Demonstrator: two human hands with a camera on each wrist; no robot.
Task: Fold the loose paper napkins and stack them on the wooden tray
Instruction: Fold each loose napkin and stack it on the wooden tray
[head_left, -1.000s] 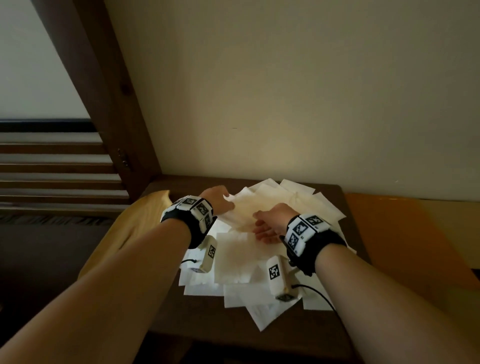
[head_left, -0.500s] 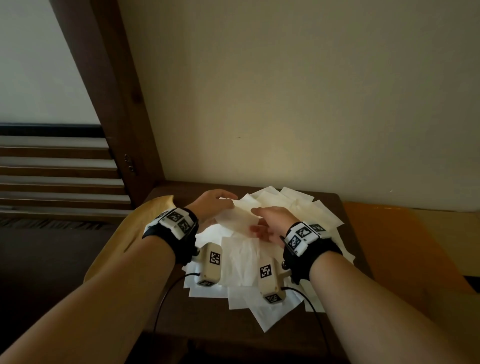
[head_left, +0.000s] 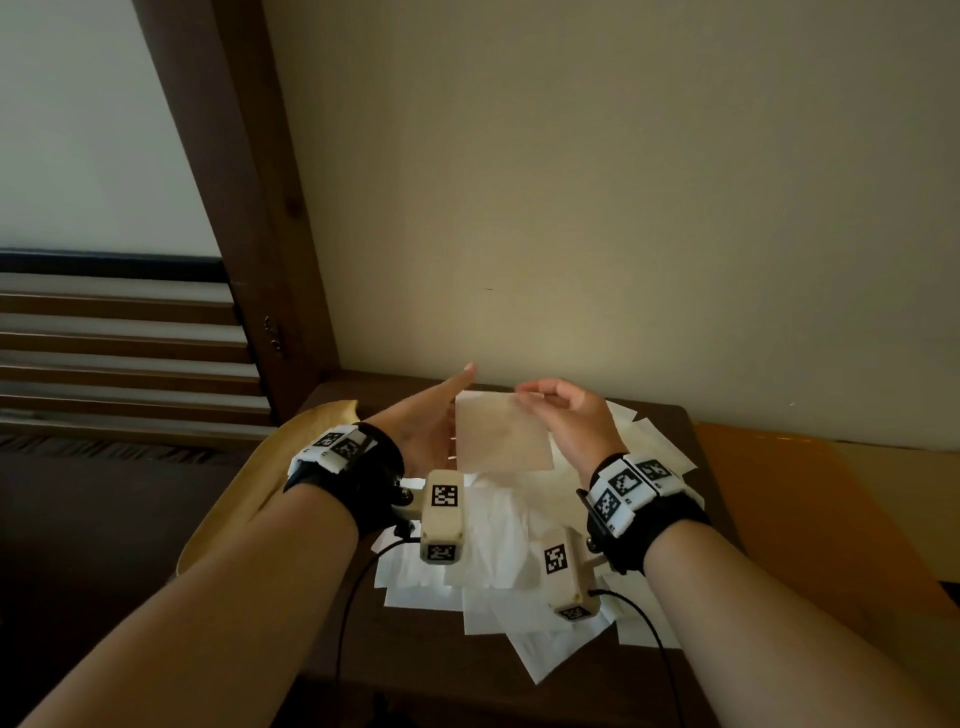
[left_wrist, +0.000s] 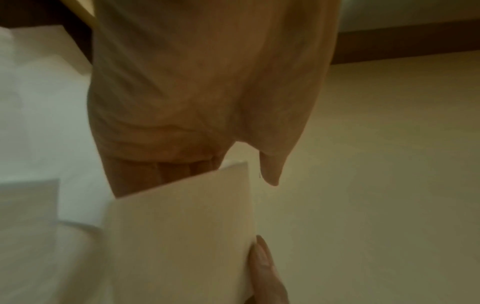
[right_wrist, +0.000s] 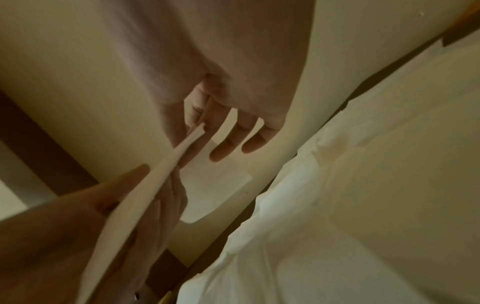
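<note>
Napkin first: we see 1 folded white paper napkin (head_left: 501, 434) raised upright in the air above the pile, between the 2 hands and clear of everything beneath it. The right hand (head_left: 569, 415) pinches its upper right corner between thumb and forefinger, the other fingers loosely curled behind the sheet. The left hand (head_left: 423, 426) stands flat and straight, its fingers laid along the napkin's left edge and its thumb up past the top corner; we see it touching the sheet, not gripping it. In the right wrist view the napkin shows edge-on as a thin curved strip (right_wrist: 145, 191) running between both hands.

Below, the heap of loose white paper napkins (head_left: 498, 545) lies spread over the dark brown wooden counter (head_left: 405, 670). The pale oval wooden tray (head_left: 291, 447) rests at the counter's left edge, just beside the heap and partly behind the left forearm. An orange surface (head_left: 779, 499) adjoins the counter on the right.
</note>
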